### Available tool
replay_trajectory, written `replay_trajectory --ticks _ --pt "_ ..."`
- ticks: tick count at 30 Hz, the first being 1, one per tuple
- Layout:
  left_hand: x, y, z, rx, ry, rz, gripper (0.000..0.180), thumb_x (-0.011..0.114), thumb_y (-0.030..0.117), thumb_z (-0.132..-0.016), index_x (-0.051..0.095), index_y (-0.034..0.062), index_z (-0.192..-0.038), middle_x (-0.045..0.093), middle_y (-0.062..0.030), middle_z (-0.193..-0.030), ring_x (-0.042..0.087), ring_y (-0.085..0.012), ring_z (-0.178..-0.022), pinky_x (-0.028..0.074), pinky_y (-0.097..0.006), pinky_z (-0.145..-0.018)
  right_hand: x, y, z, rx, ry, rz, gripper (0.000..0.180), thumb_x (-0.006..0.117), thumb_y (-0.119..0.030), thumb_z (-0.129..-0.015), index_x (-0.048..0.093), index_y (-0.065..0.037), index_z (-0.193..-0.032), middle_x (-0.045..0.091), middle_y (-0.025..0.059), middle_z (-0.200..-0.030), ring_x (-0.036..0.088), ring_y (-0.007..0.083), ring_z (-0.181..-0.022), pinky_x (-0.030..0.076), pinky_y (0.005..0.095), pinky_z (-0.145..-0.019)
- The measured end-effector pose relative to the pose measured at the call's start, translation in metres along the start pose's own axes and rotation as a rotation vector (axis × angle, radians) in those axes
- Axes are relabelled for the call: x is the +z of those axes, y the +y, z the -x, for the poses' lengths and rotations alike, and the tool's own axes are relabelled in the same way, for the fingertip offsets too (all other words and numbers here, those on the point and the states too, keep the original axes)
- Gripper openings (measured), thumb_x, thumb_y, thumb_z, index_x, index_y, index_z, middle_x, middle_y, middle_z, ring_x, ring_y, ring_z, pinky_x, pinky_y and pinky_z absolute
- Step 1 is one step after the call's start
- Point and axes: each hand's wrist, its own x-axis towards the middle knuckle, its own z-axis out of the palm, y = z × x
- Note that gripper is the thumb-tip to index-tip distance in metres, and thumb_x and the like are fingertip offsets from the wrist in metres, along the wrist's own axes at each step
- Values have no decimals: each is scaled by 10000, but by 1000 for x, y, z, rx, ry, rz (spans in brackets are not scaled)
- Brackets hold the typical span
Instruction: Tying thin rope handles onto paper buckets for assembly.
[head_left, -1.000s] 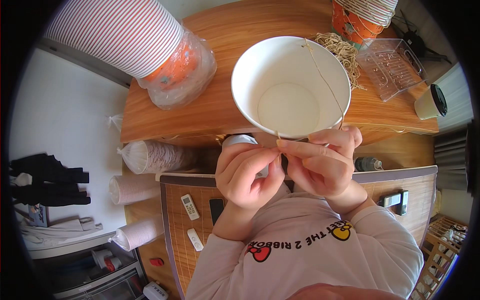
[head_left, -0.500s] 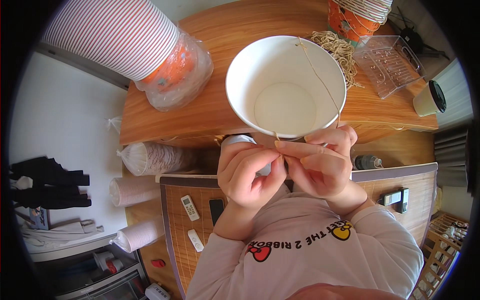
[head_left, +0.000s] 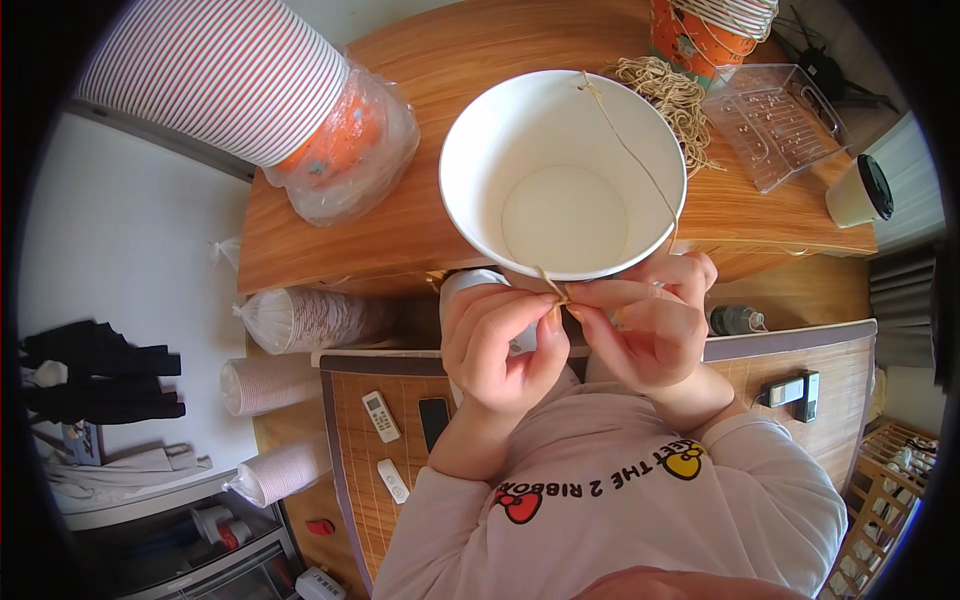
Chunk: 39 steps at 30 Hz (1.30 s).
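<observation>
We hold a big white paper cup up over the near edge of the wooden table, its open mouth facing us and its inside bare. A thin tan string runs across that mouth, from a small hole in the far rim down to the near rim.

Just below the cup's near rim, our left hand has its thumb and forefinger pinched shut on the loose end of the string, the other fingers curled loosely under. Touching it from the other side, our right hand pinches the same string end with its fingertips closed, its remaining fingers pressed up against the cup's near wall. The two pinches meet right at the rim.

Beyond the cup on the table lies a loose bundle of string, and next to that a clear plastic tray. To the left of the cup, a tall stack of striped paper cups lies on its side in a clear bag. Past the tray, right of the cup, stands a small cup with a black lid.
</observation>
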Motion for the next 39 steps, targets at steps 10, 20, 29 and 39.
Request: replay_trajectory --ticks 10,20,29,39 --pt "7 8 24 -563 4 634 201 572 22 -930 606 -68 -1107 677 -57 -954 510 -29 -696 396 -176 -596 9 4 17 185 36 -326 362 806 -46 -712 551 -111 -960 719 -28 -870 546 140 -781 330 297 -784" --pt "12 0 25 -673 -63 853 110 603 -5 -920 606 -37 -1025 685 -90 -1013 515 -20 -712 393 -163 -602 13 11 23 261 28 -269 342 813 -17 -688 589 -112 -929 690 -20 -865 578 138 -772 337 288 -777" --pt "22 -11 33 -395 -49 538 69 631 -24 -886 603 -19 -948 680 -65 -898 470 -9 -590 351 -161 -500 18 17 28 228 67 -335 369 800 33 -676 555 -81 -927 665 49 -833 608 202 -768 434 317 -655" --pt "28 -27 31 -65 21 253 97 664 30 -845 626 -4 -927 660 -97 -732 536 -133 -507 411 -237 -465 18 18 30 216 38 -344 416 790 56 -679 526 -81 -971 569 9 -718 587 189 -654 441 318 -606"
